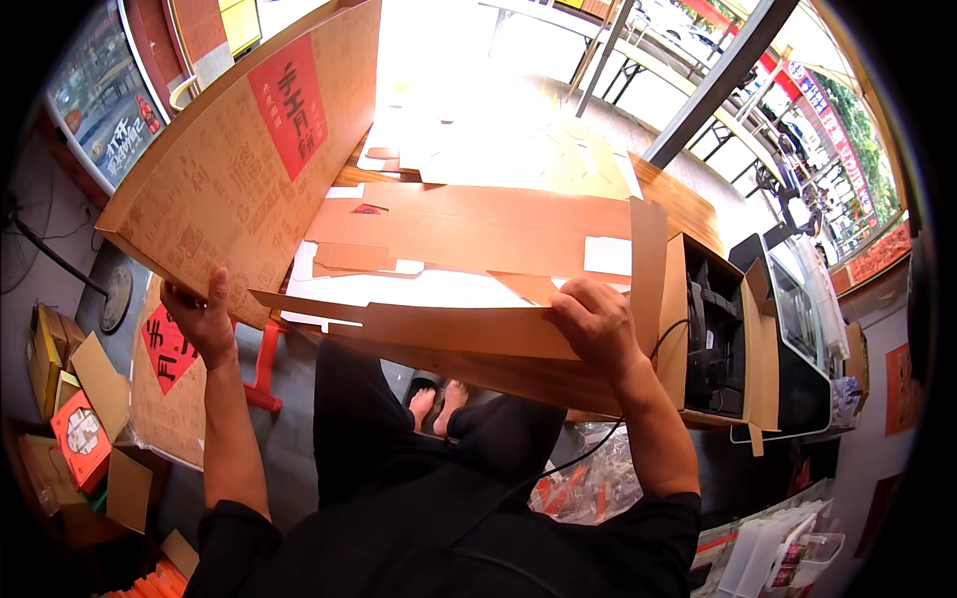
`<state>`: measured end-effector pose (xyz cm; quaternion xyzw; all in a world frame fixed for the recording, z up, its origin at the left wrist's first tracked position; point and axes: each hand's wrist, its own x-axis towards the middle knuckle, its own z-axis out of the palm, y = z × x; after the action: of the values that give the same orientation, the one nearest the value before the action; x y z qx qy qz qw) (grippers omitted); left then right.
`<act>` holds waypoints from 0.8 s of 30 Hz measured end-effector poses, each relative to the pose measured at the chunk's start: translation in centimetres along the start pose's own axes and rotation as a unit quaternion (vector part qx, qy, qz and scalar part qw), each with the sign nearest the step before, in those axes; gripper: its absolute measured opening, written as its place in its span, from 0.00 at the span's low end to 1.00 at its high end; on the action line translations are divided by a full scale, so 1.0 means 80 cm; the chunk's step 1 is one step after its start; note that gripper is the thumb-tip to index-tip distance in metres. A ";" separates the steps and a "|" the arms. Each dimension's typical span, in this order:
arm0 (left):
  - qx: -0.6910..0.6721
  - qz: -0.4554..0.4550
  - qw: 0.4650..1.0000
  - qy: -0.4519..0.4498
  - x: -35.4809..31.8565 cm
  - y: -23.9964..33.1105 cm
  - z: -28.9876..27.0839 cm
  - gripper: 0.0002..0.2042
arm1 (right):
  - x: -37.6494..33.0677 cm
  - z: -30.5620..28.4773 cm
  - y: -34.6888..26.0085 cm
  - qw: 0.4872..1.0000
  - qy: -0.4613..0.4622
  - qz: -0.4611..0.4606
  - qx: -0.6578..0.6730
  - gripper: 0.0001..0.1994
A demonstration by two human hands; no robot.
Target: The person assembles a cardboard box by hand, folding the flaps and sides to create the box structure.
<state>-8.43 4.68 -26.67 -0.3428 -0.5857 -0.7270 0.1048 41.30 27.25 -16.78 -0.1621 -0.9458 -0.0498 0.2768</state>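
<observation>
A large brown cardboard panel [214, 189] with printed patterns and a red label stands tilted at the left, apparently one side of a folding carton. My left hand [202, 317] grips its lower edge, the thumb on the printed face and the other fingers partly hidden behind. In front of me, a partly folded cardboard carton [478, 224] lies on the wooden table, its inner side plain brown with slots and tabs. The fingers of my right hand [598, 321] are curled over its raised near wall [449, 327]. A right-hand flap [648, 269] also stands up.
An open cardboard box [676, 329] with black contents stands to the right, beside a glass-fronted cabinet [797, 309]. A red stool [264, 374] and a wrapped carton stack [150, 409] are at the left. A black cable [588, 450] runs past my right arm.
</observation>
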 end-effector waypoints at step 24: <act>-0.001 -0.007 1.000 0.019 -0.009 0.019 0.016 0.33 | -0.007 -0.016 -0.017 0.997 -0.003 -0.081 0.009 0.07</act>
<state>-6.55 5.23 -25.81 -0.3248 -0.5857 -0.7344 0.1103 41.96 25.58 -15.98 -0.0824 -0.9573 -0.0631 0.2700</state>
